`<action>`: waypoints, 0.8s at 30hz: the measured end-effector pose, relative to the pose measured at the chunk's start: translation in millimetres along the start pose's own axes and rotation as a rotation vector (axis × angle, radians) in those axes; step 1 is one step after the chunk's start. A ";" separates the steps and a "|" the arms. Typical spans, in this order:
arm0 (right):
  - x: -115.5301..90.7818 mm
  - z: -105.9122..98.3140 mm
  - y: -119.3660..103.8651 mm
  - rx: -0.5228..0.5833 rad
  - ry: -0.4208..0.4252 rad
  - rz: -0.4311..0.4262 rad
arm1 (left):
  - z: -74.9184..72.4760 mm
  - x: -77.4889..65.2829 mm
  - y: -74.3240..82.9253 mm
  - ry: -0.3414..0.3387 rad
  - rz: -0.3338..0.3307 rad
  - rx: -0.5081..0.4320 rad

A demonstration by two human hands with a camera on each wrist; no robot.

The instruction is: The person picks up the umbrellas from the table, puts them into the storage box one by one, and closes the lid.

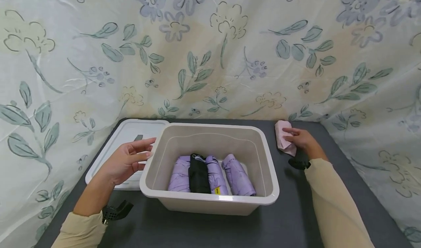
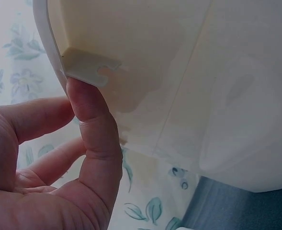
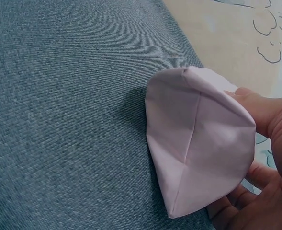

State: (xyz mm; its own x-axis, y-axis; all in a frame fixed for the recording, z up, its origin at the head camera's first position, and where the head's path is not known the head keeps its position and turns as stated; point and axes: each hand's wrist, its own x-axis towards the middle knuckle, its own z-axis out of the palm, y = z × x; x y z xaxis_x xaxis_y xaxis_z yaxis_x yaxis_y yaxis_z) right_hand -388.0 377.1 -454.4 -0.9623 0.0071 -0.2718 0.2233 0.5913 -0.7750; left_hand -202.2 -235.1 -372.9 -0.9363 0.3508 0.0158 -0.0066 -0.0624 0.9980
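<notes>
Pink bundle (image 1: 280,136) found near the far right corner of the desk (image 1: 197,229), right grip (image 1: 302,139) clamped on it, fingers curled about its side. Judged light, soft and unlikely to break; the smooth fabric may slip, so hold is best taken across the middle with both sides squeezed. Left grip (image 1: 129,160) has its fingers apart, tips at the left edge of the bin (image 1: 204,206). Right wrist view shows the bundle's creased end, not discernible from the head; left wrist view alone reveals a notched tab (image 2: 85,67) beneath the bin's edge.
</notes>
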 end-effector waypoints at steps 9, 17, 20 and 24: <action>-2.9 0.2 -2.2 -0.008 0.016 -0.002 | 0.9 -0.4 -0.5 -0.003 0.004 0.013; -1.5 1.2 0.3 -0.008 0.021 0.024 | 1.1 -1.8 -0.7 -0.014 0.005 0.008; -1.2 1.8 1.8 -0.017 0.029 0.027 | 1.3 -2.5 -1.1 -0.018 0.008 0.006; -0.1 2.9 3.4 -0.031 0.026 0.032 | 1.7 -2.9 -1.6 -0.020 0.008 0.005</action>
State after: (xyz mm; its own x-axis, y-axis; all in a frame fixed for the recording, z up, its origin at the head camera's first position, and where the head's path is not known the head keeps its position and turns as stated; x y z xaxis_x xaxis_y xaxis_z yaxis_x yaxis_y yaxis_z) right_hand -386.7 376.7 -458.7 -0.9586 0.0465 -0.2809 0.2491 0.6148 -0.7483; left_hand -198.8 -234.4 -374.5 -0.9291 0.3690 0.0252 0.0028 -0.0610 0.9981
